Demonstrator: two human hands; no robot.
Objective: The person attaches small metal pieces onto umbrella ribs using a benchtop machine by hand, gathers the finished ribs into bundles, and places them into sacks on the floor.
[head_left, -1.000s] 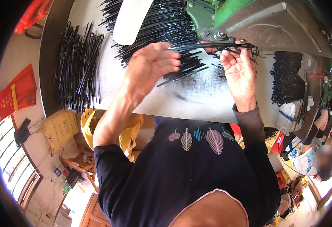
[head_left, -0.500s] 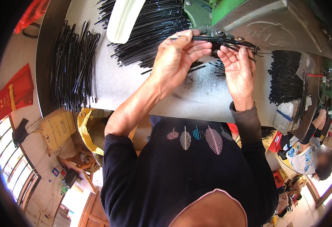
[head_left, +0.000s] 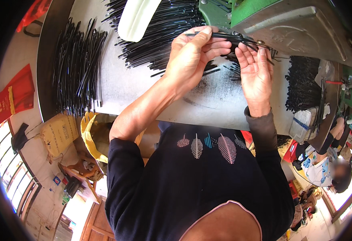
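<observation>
Both hands are sitting closer together than half a second ago: the left hand is pinching a small bundle of thin black rods between thumb and fingers, while the right hand is cupping open under their far ends, right at the mouth of the green machine. Fingertips are working risky-close to that mouth, and a loose pinch could be letting rods slide onto the grey table. A red packet with a yellow stripe is lying at far left, a yellow sack below the table edge, and a white boxy pack at right.
</observation>
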